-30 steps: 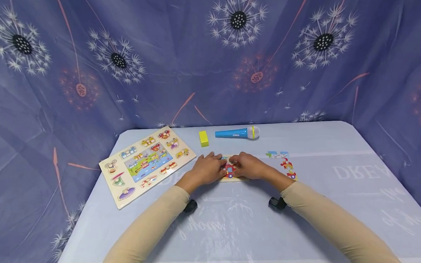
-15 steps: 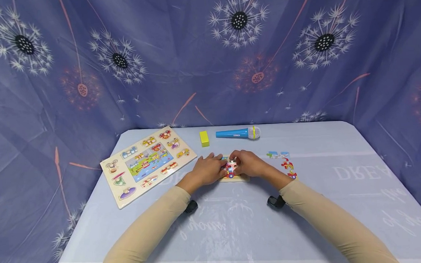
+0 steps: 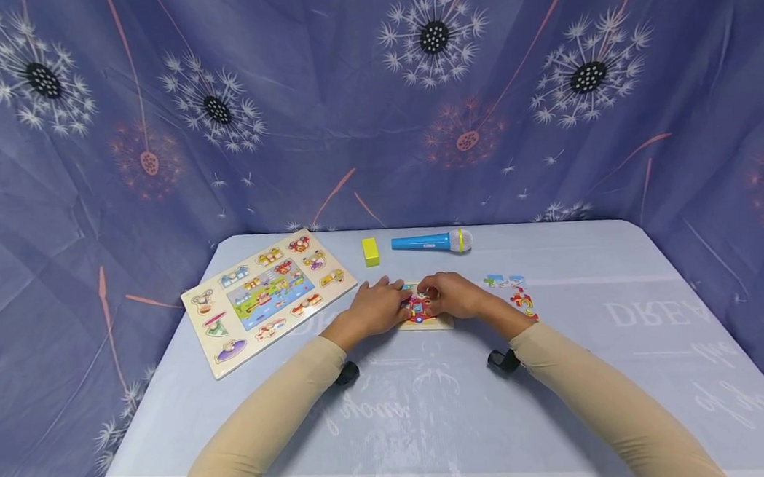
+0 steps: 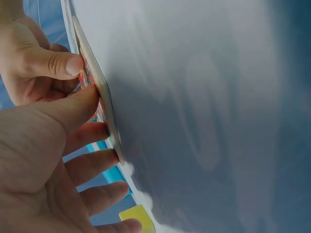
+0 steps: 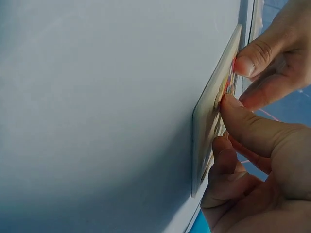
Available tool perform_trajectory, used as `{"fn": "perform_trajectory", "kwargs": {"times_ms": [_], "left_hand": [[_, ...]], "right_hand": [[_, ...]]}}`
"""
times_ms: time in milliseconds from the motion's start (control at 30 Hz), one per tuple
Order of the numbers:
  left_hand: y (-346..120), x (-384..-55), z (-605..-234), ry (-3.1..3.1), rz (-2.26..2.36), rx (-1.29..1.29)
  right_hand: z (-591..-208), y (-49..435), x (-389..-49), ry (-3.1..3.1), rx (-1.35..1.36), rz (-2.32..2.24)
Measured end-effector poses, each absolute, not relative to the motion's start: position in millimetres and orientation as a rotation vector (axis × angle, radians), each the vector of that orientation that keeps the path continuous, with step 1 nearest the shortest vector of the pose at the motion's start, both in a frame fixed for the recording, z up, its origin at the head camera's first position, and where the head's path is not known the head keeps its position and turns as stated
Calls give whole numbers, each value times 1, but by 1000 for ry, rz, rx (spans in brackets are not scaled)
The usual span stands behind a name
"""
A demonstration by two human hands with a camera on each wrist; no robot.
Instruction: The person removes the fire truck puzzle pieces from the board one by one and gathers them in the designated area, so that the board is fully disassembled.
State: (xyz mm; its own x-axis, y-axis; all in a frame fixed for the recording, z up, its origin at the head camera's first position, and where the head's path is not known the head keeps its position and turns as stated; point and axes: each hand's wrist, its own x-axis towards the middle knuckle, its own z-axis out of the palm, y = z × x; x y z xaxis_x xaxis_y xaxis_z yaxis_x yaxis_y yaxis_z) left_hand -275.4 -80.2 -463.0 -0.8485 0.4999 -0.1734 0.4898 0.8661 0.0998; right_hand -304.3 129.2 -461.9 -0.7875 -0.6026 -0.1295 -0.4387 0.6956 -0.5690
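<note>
A small wooden puzzle board lies on the table between both hands, with a red vehicle picture partly assembled on it. My left hand rests at the board's left side; its fingers stay fairly straight, and the thumb presses the red picture. From the right, my right hand pinches a red puzzle piece between thumb and index finger, low over the board. Its fingers hide most of that piece. Several loose jigsaw pieces lie just right of the right hand.
A larger wooden peg puzzle with vehicle shapes lies at the left. Behind the hands are a yellow block and a blue toy microphone. Patterned curtain hangs along the table's back edge.
Half a second ago the piece in my right hand was tilted up, showing a pale surface; now it sits flatter against the board. My left hand has hardly moved.
</note>
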Motion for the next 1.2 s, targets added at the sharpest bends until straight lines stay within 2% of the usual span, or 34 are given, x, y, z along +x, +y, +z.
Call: {"fn": "perform_trajectory", "kwargs": {"times_ms": [233,467,667,1200], "left_hand": [[-79,-276,-461,2835,68,748],[-80,-274,-458,2844,79,769],[-80,-274,-459,2838,96,771],[-79,-275,-460,2842,76,788]], "right_hand": [[-452,156,-304,2592,-767,-875],[-438,223,-309,2620,-652,-879],[-446,266,-306,2650,-569,-767],[-457,265,-300,2643,-609,-660]]}}
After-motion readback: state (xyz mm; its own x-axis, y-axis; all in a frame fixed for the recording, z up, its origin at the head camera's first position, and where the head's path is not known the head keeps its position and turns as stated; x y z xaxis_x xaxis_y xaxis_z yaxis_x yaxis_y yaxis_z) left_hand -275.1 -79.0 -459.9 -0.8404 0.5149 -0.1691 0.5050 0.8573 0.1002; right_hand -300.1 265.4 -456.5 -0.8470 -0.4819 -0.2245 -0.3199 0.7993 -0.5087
